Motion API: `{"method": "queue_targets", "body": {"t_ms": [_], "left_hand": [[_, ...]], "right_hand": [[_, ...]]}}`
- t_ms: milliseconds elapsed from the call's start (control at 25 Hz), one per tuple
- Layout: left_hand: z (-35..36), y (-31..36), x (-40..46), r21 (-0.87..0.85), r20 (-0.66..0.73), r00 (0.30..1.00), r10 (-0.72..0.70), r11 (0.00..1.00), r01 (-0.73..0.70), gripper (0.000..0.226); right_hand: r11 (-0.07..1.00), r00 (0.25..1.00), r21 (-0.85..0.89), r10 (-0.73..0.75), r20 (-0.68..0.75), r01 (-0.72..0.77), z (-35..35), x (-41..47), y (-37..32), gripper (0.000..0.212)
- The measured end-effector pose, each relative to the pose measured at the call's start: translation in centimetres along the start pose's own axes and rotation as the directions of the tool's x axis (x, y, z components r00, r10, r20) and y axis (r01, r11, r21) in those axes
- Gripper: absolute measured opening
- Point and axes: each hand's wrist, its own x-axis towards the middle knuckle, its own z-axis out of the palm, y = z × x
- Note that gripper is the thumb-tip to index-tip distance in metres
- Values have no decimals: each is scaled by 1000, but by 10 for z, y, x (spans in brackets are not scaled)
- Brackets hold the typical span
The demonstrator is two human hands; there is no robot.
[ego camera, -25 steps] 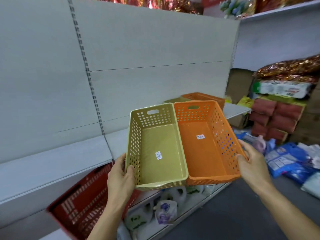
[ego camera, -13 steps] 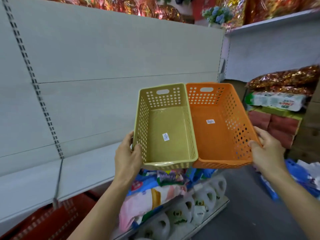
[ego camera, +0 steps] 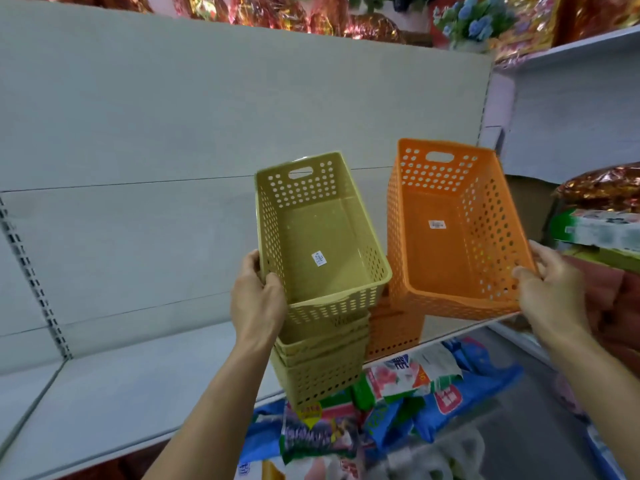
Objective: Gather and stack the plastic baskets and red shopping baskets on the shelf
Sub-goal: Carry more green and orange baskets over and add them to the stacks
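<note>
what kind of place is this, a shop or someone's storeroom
Most likely a small retail shop. The pale metal gondola shelf has slotted uprights, the green basket and orange basket each carry a price sticker, and packaged goods fill the lower shelf.

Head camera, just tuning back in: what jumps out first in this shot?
Two perforated plastic baskets are held up side by side at centre: a green basket gripped by the left hand and an orange basket by the right hand. Right under the green one, a stack of green baskets sits on the grey shelf, with an orange stack beside it to the right.
</note>
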Motion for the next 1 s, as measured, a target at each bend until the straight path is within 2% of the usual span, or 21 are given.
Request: {"method": "queue_targets", "body": {"t_ms": [200,400,600,760,840,880,920,1000], "left_hand": [[37,-7,-3,151,-182,981,-67,984,95,39],[45,-12,-9,283,-366,925,-105,934,217,39],[47,-22,-13,417,-368,913,-178,846,333,39],[59,-20,-21,532,-324,935,-143,790,305,46],[69,-20,-35,662,-203,979,15,739,126,50],[75,-21,-42,722,-101,992,71,691,24,55],[82,-21,-50,759,-3,996,91,649,-57,63],[93,-27,-60,802,123,989,87,578,-151,76]], "right_hand": [[997,991,71,-28,133,19,44,73,33,40],[995,957,99,-54,284,26,96,113,57,40],[999,909,-32,-21,416,38,126,120,78,40],[975,847,-173,-25,531,137,128,123,84,43],[907,787,-228,-157,597,354,126,111,84,45],[846,726,-223,-246,643,484,125,102,86,46],[781,639,-203,-300,708,591,125,93,88,48],[681,469,-176,-273,840,711,125,74,93,47]]}}
